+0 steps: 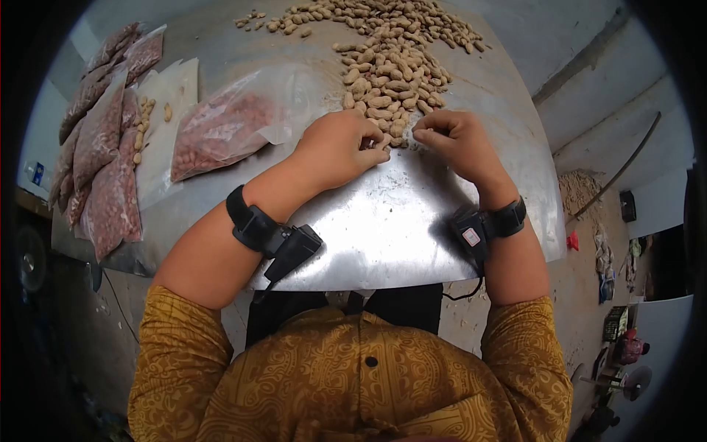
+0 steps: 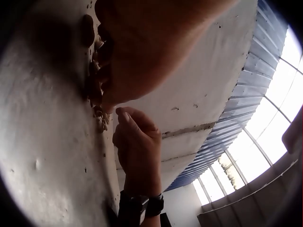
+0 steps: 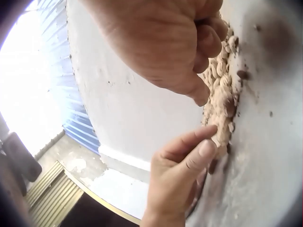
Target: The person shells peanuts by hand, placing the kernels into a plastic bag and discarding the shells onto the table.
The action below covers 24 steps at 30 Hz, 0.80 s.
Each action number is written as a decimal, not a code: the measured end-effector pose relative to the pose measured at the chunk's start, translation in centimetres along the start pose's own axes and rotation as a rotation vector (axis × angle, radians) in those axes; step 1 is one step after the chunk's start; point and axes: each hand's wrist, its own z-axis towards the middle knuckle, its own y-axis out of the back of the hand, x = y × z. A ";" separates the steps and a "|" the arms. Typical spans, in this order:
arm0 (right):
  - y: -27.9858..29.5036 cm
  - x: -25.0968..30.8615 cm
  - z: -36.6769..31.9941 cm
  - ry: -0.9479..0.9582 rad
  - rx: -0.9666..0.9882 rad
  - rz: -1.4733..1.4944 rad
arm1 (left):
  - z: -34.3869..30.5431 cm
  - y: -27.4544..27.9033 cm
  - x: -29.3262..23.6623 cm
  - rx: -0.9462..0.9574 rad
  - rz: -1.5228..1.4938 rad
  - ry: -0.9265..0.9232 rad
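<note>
In the head view a heap of unshelled peanuts (image 1: 394,77) runs down the metal table (image 1: 353,236) to both hands. My left hand (image 1: 335,151) is at the heap's near left edge, a peanut (image 1: 384,141) pinched between thumb and forefinger. Across a small gap, my right hand (image 1: 464,144) has its fingers curled, thumb and forefinger close together by the nearest peanuts; I cannot tell whether something small is between them. The right wrist view shows the left hand (image 3: 177,172) with thumb and forefinger at the edge of the heap, below the right hand (image 3: 156,47).
Clear bags of pinkish kernels (image 1: 99,147) are piled at the table's left. Another bag (image 1: 224,129) lies closer to the left forearm, with a few loose peanuts (image 1: 143,121) beside the pile. The table's front edge is against the person's body. Shell litter (image 1: 579,191) covers floor at right.
</note>
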 end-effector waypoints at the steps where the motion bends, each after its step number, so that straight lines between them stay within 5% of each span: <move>1: -0.5 0.2 -0.1 0.055 0.020 -0.025 | -0.1 0.0 -0.2 0.015 0.006 0.029; 17: -2.8 -0.1 0.0 0.115 -0.053 -0.142 | 0.8 -2.1 -0.8 -0.078 0.000 0.134; 20: -1.8 1.0 -0.2 -0.047 -0.033 -0.212 | 0.8 -2.0 -0.8 -0.080 -0.023 0.166; 24: -1.7 -0.5 0.0 -0.007 -0.070 -0.038 | 0.8 -1.4 -1.1 -0.109 -0.089 0.171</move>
